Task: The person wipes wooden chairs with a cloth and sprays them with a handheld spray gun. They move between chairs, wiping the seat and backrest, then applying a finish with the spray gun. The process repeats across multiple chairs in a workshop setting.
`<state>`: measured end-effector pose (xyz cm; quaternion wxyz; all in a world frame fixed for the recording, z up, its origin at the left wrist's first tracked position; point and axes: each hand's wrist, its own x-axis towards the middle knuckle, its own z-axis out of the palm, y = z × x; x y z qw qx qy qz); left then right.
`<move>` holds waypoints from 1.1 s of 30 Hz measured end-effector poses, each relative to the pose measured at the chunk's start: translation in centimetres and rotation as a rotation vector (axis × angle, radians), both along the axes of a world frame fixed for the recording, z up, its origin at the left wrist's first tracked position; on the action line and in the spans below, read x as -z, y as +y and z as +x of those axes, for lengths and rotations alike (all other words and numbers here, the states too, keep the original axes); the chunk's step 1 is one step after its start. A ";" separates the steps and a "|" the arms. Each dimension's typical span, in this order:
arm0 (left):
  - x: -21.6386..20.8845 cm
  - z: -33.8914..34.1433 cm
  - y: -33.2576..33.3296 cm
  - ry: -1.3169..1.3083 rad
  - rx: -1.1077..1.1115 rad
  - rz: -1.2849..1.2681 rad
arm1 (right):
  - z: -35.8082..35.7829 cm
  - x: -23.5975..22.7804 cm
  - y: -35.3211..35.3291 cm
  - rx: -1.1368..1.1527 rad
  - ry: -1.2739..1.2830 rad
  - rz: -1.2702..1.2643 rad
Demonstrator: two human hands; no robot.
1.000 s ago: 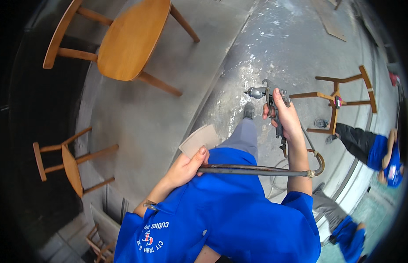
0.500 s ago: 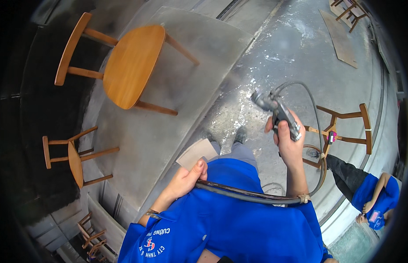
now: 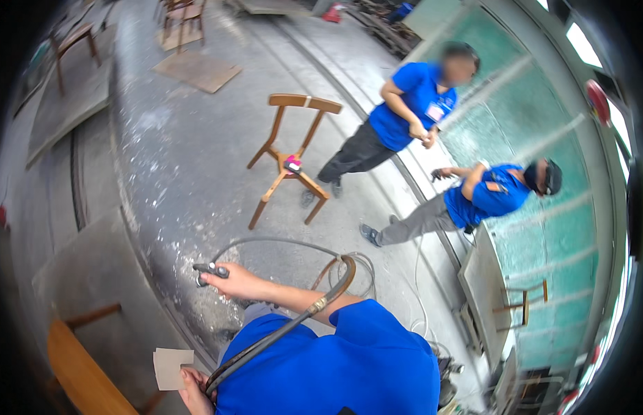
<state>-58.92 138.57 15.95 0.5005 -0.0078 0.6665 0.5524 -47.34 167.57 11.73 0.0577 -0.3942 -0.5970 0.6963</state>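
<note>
My right hand [image 3: 233,281] is closed around a dark spray gun [image 3: 209,271], held out over the floor in front of me. A grey hose [image 3: 280,241] loops back from the gun and joins a thicker brown-grey hose [image 3: 266,340] across my blue shirt. At the lower left, my left hand [image 3: 194,389] pinches a folded beige sheet [image 3: 171,369], which looks like sandpaper. The thick hose passes right beside that hand; whether the fingers also hold it, I cannot tell. Near the left hand is a wooden chair [image 3: 76,360], partly cut off by the picture's edge.
A seatless chair frame [image 3: 283,166] with a small pink-and-black object [image 3: 292,163] on it stands ahead. Two people in blue shirts, one nearer the chair [image 3: 411,104], one farther right [image 3: 484,190], stand by a green wall. Hose coils [image 3: 363,270] lie on the floor.
My view has swung right, so the chair frame and two people show more fully. The large chair has slid toward the lower left. Both hands keep what they held.
</note>
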 end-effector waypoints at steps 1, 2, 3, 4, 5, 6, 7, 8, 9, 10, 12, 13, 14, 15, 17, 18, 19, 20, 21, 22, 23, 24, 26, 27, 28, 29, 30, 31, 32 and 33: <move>-0.2 -1.1 0.0 0.026 0.049 -0.011 | 0.3 -0.4 -0.2 0.037 -0.021 -0.015; -0.7 -2.6 0.2 0.064 0.085 -0.036 | 0.3 -0.5 -0.3 0.074 -0.026 -0.034; -1.1 -3.5 0.6 0.052 0.160 0.007 | 0.8 -0.8 -0.5 0.106 -0.057 -0.060; -1.3 -4.2 1.0 0.038 0.239 0.053 | 1.2 -1.1 -0.8 0.164 -0.065 -0.077; -1.7 -4.7 1.5 0.021 0.323 0.098 | 2.0 -1.4 -1.1 0.202 -0.028 -0.061; -1.9 -4.6 1.9 0.040 0.308 0.088 | 2.8 -1.8 -1.7 0.239 -0.024 -0.053; -2.3 -4.7 2.2 0.051 0.325 0.084 | 3.5 -2.1 -2.1 0.273 -0.019 -0.046; -2.6 -4.6 2.7 0.062 0.339 0.079 | 4.0 -2.4 -2.2 0.296 -0.027 -0.042; -2.9 -4.6 2.9 0.074 0.345 0.072 | 4.3 -2.7 -2.5 0.311 -0.034 -0.041; -3.2 -4.6 3.0 0.092 0.371 0.081 | 4.5 -2.9 -2.7 0.322 -0.041 -0.041; -3.5 -4.7 3.0 0.127 0.412 0.095 | 4.8 -3.3 -2.9 0.334 -0.014 -0.034; -3.5 -4.8 3.0 0.123 0.373 0.076 | 4.8 -3.3 -2.7 0.337 -0.003 -0.033; -3.6 -4.9 2.9 0.119 0.333 0.056 | 4.8 -3.3 -2.7 0.335 -0.012 -0.025; -3.5 -4.9 3.0 0.112 0.293 0.037 | 4.9 -3.3 -2.3 0.332 -0.023 -0.017; -3.4 -5.1 3.1 0.104 0.333 0.020 | 5.1 -3.3 -1.9 0.325 -0.027 -0.005; -3.3 -5.2 3.1 0.098 0.352 0.012 | 5.2 -3.3 -1.7 0.321 -0.019 0.001; -3.2 -5.2 3.3 0.103 0.339 0.021 | 5.3 -3.3 -1.4 0.316 -0.012 0.007; -3.1 -5.2 3.4 0.107 0.325 0.029 | 5.3 -3.3 -1.2 0.316 -0.006 0.009; -3.0 -5.0 3.5 0.111 0.311 0.037 | 5.3 -3.4 -0.9 0.316 -0.001 0.011; -3.0 -5.1 3.6 0.120 0.304 0.026 | 5.2 -3.4 -0.8 0.308 0.020 0.010; -3.0 -4.9 3.7 0.126 0.297 0.018 | 5.1 -3.5 -0.6 0.306 0.006 0.013; -3.0 -4.8 3.8 0.132 0.290 0.010 | 4.9 -3.6 -0.4 0.299 0.006 0.016; -3.2 -4.4 3.9 0.137 0.245 0.013 | 4.8 -3.8 0.0 0.285 0.003 0.018; -3.4 -4.2 4.0 0.139 0.222 0.013 | 4.8 -3.9 0.3 0.277 0.001 0.014; -3.6 -4.0 4.1 0.135 0.239 0.030 | 4.7 -4.0 0.5 0.272 -0.030 0.007; -3.9 -3.9 4.2 0.130 0.256 0.047 | 4.8 -4.2 0.7 0.265 -0.017 0.010; -4.1 -3.7 4.4 0.125 0.273 0.064 | 4.8 -4.3 0.9 0.262 -0.031 0.011; -4.4 -3.5 4.5 0.135 0.252 0.068 | 4.8 -4.4 1.1 0.253 -0.039 0.012; -4.5 -3.2 4.7 0.144 0.231 0.074 | 4.8 -4.6 1.4 0.249 -0.036 0.015; -4.7 -3.0 4.9 0.154 0.211 0.077 | 4.8 -4.6 1.5 0.240 -0.025 0.017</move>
